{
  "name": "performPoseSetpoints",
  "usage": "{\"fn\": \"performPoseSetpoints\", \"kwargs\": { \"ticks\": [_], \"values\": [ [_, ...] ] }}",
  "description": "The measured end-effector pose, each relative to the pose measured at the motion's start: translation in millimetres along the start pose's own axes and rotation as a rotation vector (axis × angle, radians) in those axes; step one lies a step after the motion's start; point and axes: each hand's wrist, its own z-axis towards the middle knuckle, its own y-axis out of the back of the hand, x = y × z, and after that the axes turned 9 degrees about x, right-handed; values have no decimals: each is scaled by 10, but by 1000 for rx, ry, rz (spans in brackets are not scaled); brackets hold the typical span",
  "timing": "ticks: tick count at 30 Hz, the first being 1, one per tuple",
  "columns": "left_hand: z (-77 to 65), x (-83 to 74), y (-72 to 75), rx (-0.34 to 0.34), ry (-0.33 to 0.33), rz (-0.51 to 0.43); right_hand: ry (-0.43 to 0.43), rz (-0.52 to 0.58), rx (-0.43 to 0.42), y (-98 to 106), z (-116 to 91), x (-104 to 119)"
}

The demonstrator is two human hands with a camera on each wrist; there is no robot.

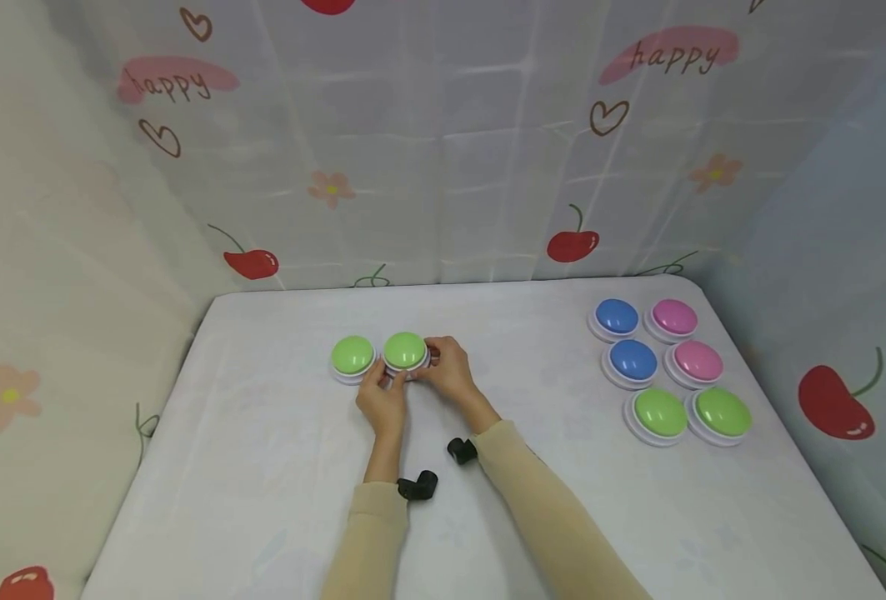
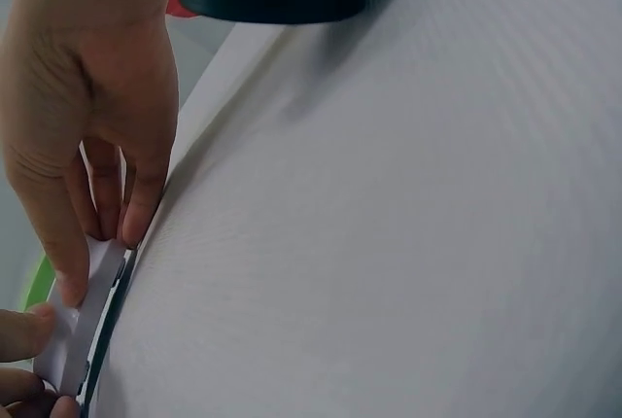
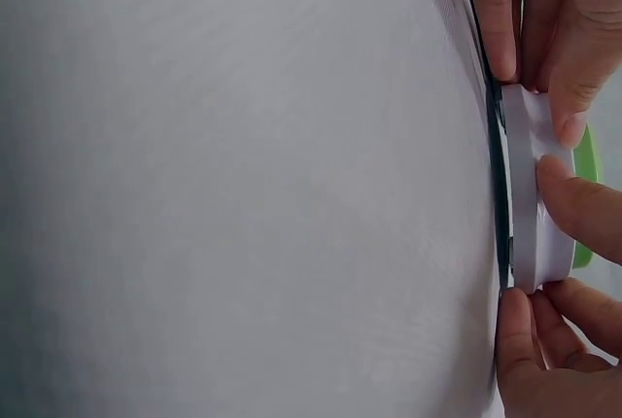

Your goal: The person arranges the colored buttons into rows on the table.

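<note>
I see the left hand [image 1: 382,406] and right hand [image 1: 448,369] grasping a green-domed button [image 1: 405,349] between them. A matching button [image 1: 352,356] sits just left.

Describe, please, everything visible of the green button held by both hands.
The green button has a glossy, domed green top on a round white base, both plastic-looking. Dome upward, it is just right of another green button. The left hand and right hand grip its base from opposite sides. Whether it touches the table is unclear.

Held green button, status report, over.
Left hand and right hand gripping held button. Dome up. Second green button close by, on its left. Nothing seen blocking.
</note>
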Motion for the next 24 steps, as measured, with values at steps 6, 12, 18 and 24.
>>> {"fn": "performPoseSetpoints", "kwargs": {
  "ticks": [6, 12, 18, 24],
  "values": [
    [-5, 14, -18, -21, -7, -11, -5, -18, -11, -11, 17, -10],
    [-10, 23, -29, -36, -9, -21, -3, -13, -18, -30, 25, -34],
    [4, 45, -38, -43, 14, -40, 10, -13, -22, -41, 29, -47],
    [6, 50, -42, -38, 29, -53, 18, -23, -24, -42, 27, -48]
  ]
}}
